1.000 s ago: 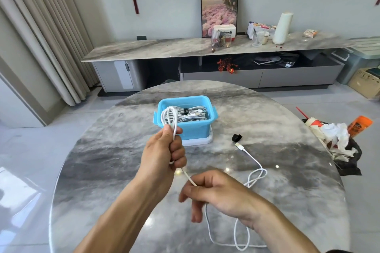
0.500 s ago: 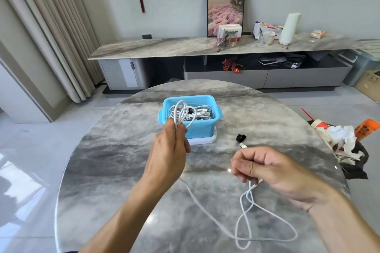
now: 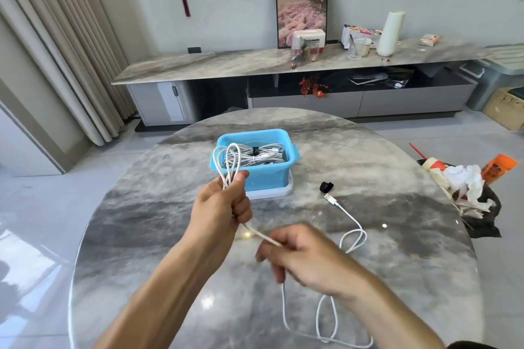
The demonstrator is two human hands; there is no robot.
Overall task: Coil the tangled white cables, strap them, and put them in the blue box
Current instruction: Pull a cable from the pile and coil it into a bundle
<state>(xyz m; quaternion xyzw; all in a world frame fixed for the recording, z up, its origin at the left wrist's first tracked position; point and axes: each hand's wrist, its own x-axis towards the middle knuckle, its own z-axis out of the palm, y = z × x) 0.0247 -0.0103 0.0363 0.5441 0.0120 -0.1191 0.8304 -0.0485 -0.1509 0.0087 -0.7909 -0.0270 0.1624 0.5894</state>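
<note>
You work in bright, even daylight; the floor [image 3: 34,249] at the left carries a broad white sheen, which places the source on that side. The table [image 3: 411,235] shows several small glare spots and soft reflections. Shadows are faint and diffuse. Your right hand [image 3: 300,258] is smeared by motion blur; your left hand [image 3: 219,207] is sharper. The wide lens bends straight lines near the edges: the curtain [image 3: 56,45] leans and the console [image 3: 255,65] bows. Far objects are slightly soft.
</note>
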